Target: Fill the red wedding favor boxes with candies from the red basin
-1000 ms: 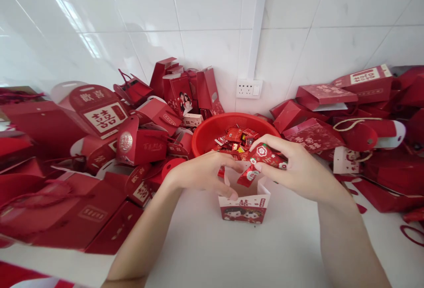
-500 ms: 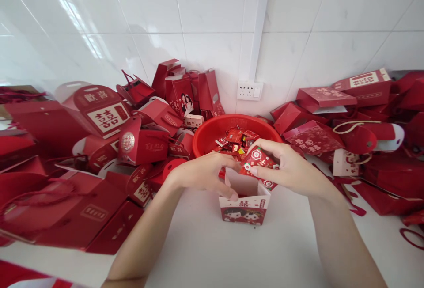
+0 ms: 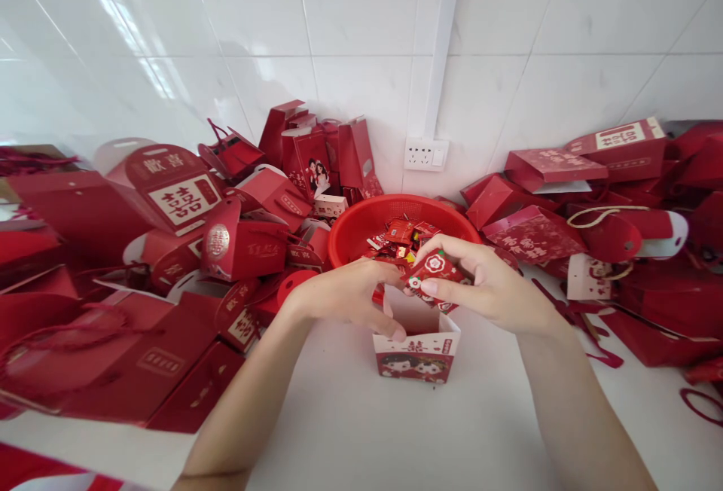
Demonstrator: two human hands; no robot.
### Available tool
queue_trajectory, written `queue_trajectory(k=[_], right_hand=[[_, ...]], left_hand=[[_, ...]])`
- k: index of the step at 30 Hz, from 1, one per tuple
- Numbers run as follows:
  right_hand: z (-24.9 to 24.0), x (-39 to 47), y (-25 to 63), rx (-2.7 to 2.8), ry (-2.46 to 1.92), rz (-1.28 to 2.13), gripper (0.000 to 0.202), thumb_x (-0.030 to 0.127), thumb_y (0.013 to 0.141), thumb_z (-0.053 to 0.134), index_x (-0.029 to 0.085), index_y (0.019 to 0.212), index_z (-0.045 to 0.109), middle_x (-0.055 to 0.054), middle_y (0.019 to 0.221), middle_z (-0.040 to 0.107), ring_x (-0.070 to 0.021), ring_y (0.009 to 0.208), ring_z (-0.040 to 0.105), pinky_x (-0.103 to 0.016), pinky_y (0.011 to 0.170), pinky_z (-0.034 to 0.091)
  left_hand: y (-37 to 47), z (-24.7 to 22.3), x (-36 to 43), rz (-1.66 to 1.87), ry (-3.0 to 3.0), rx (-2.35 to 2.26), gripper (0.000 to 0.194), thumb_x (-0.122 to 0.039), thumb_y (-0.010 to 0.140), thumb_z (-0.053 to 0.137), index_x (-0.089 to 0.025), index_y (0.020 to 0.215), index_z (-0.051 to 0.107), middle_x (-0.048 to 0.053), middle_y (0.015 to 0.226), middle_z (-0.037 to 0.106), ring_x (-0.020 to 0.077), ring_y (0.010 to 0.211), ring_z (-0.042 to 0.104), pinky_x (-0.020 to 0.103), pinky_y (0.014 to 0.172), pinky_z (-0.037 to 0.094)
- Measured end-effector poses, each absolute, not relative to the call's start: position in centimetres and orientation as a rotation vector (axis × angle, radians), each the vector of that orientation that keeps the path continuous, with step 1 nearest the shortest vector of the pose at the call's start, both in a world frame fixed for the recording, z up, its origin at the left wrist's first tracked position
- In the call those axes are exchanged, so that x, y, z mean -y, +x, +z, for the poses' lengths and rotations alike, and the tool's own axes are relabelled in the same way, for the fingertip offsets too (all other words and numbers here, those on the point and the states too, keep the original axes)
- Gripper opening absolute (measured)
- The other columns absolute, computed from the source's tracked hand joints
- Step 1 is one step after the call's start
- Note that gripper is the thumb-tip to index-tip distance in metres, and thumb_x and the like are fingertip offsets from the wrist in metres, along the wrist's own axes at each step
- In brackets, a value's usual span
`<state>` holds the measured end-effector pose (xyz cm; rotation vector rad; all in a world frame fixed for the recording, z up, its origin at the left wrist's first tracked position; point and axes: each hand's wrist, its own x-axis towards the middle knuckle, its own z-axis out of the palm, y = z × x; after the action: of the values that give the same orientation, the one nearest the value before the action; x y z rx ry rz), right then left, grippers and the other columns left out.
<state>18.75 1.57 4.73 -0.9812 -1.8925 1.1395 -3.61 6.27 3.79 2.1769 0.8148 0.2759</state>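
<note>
A small red and white box (image 3: 415, 361) with two cartoon faces on its front stands open-topped on the white table. My left hand (image 3: 355, 297) grips the box at its left side, the thumb on the front rim and the fingers behind. Just above the opening, my right hand (image 3: 486, 280) pinches a red packet (image 3: 437, 274) printed with white flowers; it is tilted, its lower edge over the box. Behind both hands is a red plastic basket (image 3: 353, 227) holding many small wrapped sweets (image 3: 400, 233). The box's inner bottom is hidden from me.
Red gift boxes (image 3: 186, 197) are heaped along the left. Another heap of red boxes (image 3: 556, 167) lies on the right, some with cord handles. A tiled wall (image 3: 361, 99) with a power socket (image 3: 426, 154) rises behind the basket.
My right hand has shifted slightly left with the red packet, which has turned and now sits more over the box opening. My left hand and the box have stayed put.
</note>
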Motion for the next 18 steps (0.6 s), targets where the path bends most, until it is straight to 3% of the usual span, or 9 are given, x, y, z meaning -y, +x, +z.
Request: queue_trajectory(k=[8,12,18], right_hand=[[4.53,-1.66,18.48,2.019,-0.975,0.952,0.011,0.024,0.089,0.064,0.025,0.099,0.069,-0.002,0.096,0.071,-0.0208,0.091,0.064,-0.033,0.080,0.049],[4.64,-1.55,18.55,1.952,-1.030,0.955,0.007,0.024,0.087,0.067,0.024,0.093,0.070,0.000,0.090,0.071,-0.0187,0.081,0.065,-0.031,0.074,0.050],[4.33,-1.56,17.88,1.946,-0.998,1.128,0.005,0.024,0.085,0.069,0.023,0.089,0.071,0.000,0.085,0.072,-0.0181,0.077,0.068,-0.031,0.071,0.054]], left_hand=[[-3.52,3.93,-6.24,0.278,2.201,-0.811,0.040,-0.041,0.065,0.085,-0.018,0.097,0.073,0.000,0.088,0.072,0.0205,0.081,0.066,0.027,0.070,0.049],[-3.48,4.02,-6.30,0.249,2.222,-0.823,0.037,-0.039,0.065,0.085,-0.018,0.093,0.072,0.000,0.085,0.071,0.0200,0.078,0.065,0.027,0.068,0.048],[-3.49,3.99,-6.39,0.223,2.168,-0.743,0.037,-0.036,0.069,0.085,-0.019,0.100,0.073,0.001,0.097,0.074,0.0226,0.091,0.068,0.028,0.078,0.050]])
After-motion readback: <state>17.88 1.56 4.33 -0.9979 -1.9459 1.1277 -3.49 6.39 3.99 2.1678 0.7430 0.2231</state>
